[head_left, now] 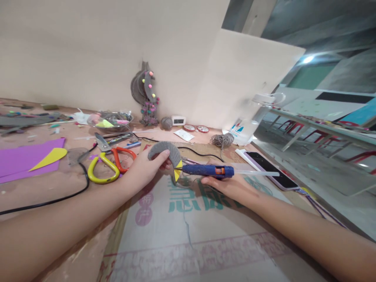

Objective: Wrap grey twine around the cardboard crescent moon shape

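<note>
My left hand (pixel 157 163) is closed on a curved piece wrapped in grey yarn (pixel 168 149), its thumb lying over the piece. A yellow tip (pixel 178 172) shows at the piece's right end. In my right hand (pixel 225 184) is a blue glue gun (pixel 207 170), held sideways with its nozzle at the yellow tip. A clear glue stick (pixel 258 172) sticks out of the gun's back. Under both hands lies a printed board (pixel 188 239).
Scissors (pixel 103 168) and purple sheets (pixel 26 158) lie on the left. A bowl of scraps (pixel 110 121), a decorated grey crescent (pixel 145 94) and yarn (pixel 222 139) stand behind. A phone (pixel 272 170) and a bottle (pixel 252 119) are on the right.
</note>
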`<state>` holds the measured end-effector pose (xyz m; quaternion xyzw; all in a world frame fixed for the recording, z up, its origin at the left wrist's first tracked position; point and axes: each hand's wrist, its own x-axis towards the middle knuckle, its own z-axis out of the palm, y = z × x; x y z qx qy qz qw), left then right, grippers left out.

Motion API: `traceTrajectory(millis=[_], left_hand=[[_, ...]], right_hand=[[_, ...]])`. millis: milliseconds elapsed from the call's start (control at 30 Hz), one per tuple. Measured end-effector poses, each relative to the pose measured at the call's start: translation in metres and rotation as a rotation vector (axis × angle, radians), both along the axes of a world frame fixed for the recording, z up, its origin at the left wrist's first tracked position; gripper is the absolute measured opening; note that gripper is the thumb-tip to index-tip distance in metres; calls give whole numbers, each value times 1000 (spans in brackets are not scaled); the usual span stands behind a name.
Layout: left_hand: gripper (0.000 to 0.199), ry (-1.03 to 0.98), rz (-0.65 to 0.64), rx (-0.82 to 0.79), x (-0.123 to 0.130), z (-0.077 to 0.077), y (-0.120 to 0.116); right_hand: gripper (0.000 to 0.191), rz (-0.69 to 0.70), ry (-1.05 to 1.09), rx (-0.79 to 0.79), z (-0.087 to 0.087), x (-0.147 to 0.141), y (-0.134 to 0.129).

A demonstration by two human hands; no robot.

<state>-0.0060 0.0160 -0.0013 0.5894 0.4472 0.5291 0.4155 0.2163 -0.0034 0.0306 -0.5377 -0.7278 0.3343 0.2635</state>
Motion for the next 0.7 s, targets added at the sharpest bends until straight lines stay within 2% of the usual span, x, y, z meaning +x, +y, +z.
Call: traceTrajectory(millis=[400, 700], left_hand=[[23, -2, 2, 10, 1, 1, -1], [24, -9, -19, -7, 0, -2, 2]], right_hand=[[20, 104, 27, 35, -1, 3, 0], [21, 63, 51, -32, 2, 0, -3]])
